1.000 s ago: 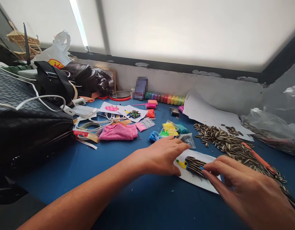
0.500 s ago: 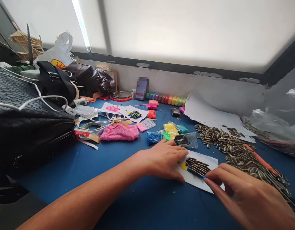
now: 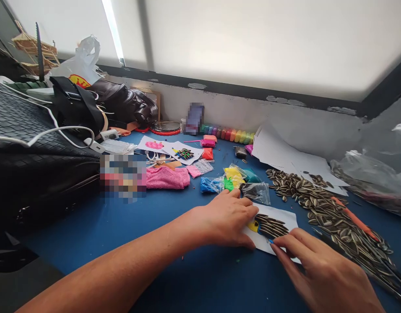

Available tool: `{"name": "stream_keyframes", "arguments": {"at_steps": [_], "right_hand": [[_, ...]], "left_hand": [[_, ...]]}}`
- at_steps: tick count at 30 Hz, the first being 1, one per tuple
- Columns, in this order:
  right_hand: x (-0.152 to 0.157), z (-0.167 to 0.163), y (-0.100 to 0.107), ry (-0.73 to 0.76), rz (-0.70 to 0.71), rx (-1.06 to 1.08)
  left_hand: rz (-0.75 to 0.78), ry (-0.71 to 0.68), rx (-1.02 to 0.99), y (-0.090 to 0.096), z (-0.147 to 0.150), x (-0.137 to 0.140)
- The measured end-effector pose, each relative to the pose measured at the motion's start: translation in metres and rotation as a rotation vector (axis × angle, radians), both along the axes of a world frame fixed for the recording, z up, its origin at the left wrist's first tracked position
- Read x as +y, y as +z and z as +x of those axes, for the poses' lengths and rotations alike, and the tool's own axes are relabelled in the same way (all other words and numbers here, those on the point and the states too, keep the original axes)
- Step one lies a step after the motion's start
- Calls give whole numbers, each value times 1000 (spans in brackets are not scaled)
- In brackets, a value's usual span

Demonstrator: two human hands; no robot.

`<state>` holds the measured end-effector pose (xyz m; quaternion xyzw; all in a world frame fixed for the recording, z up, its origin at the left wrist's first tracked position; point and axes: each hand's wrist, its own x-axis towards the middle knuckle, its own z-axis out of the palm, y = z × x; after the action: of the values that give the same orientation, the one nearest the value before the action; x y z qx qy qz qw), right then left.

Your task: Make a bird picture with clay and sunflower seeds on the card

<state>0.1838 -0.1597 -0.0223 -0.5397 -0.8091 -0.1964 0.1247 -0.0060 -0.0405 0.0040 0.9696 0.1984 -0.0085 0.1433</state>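
A small white sheet of paper [image 3: 287, 211] lies on the blue table, bearing a picture made of striped sunflower seeds [image 3: 272, 227] and yellow clay [image 3: 253, 226] with a blue edge. My left hand [image 3: 231, 219] rests spread on the sheet's left side, fingers apart, covering part of it. Between the thumb and forefinger of my right hand [image 3: 318, 263] is a small bit of blue clay [image 3: 271, 241], held at the lower edge of the seeds. Whether it touches the paper I cannot tell.
A heap of loose sunflower seeds [image 3: 318, 200] lies to the right, with an orange strip [image 3: 355, 219] on it. Clay packets [image 3: 212, 185] and a pink cloth [image 3: 168, 178] sit beyond my left hand. A black bag [image 3: 47, 165] stands at the left.
My right hand has shifted slightly left and down along the picture's lower edge with the blue clay. My left hand stays on the paper. The view has tilted slightly.
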Motion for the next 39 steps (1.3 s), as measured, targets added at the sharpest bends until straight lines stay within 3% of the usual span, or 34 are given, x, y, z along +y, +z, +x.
{"name": "stream_keyframes", "arguments": {"at_steps": [9, 25, 39], "right_hand": [[1, 1, -4, -7, 13, -56], [5, -4, -10, -30, 164, -152], [-2, -5, -3, 5, 104, -112]], "left_hand": [[26, 1, -8, -5, 1, 0], [39, 13, 15, -5, 1, -1], [60, 6, -14, -9, 1, 1]]}}
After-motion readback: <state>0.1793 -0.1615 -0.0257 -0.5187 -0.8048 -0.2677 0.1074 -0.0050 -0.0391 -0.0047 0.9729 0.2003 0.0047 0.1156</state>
